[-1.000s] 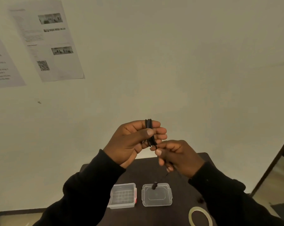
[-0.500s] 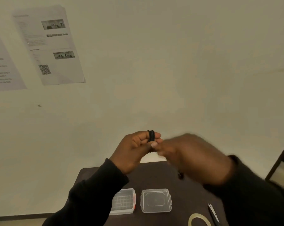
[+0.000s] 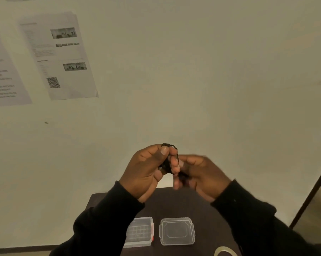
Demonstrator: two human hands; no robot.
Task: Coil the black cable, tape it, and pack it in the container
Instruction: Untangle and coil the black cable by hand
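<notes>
Both hands are raised in front of the wall, above the dark table. My left hand (image 3: 148,169) pinches a small bundle of coiled black cable (image 3: 168,163) between thumb and fingers. My right hand (image 3: 200,176) is pressed against it from the right, fingers closed on the cable's lower end, and looks blurred. Most of the coil is hidden between the fingers. On the table below lie the clear plastic container (image 3: 140,231) and, to its right, the clear lid (image 3: 177,230). A roll of clear tape (image 3: 225,252) shows at the bottom edge.
The dark table (image 3: 174,202) is small and stands against a pale wall. Printed sheets (image 3: 58,56) hang on the wall at upper left. A dark frame edge (image 3: 314,189) runs down the right side.
My right hand swept around the coil and came back against its right side. The dangling cable end seen earlier is now gathered into the hands. The view tilted slightly, hiding the scissors.
</notes>
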